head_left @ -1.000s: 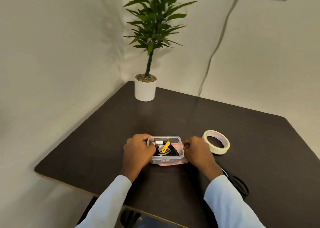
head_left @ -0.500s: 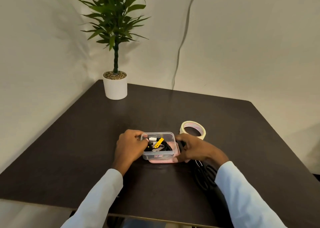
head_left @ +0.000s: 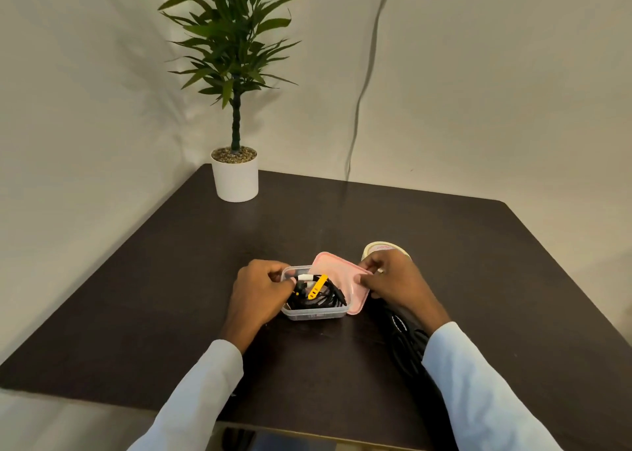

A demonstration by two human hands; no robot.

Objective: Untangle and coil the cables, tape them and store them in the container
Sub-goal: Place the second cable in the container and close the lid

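A small clear plastic container sits on the dark table in front of me. Inside it lie coiled black cables with a yellow tie and a white plug. My left hand grips the container's left side, thumb at the rim. My right hand pinches the right edge of the pink lid, which is tilted over the container's right side.
A roll of masking tape lies just behind my right hand. Black scissors lie beside my right forearm. A potted plant stands at the table's far left corner. A cord hangs down the wall behind.
The pink lid was flat under the container; my right hand has pulled it out and raised it, tilted, over the container's right side. My view has shifted.
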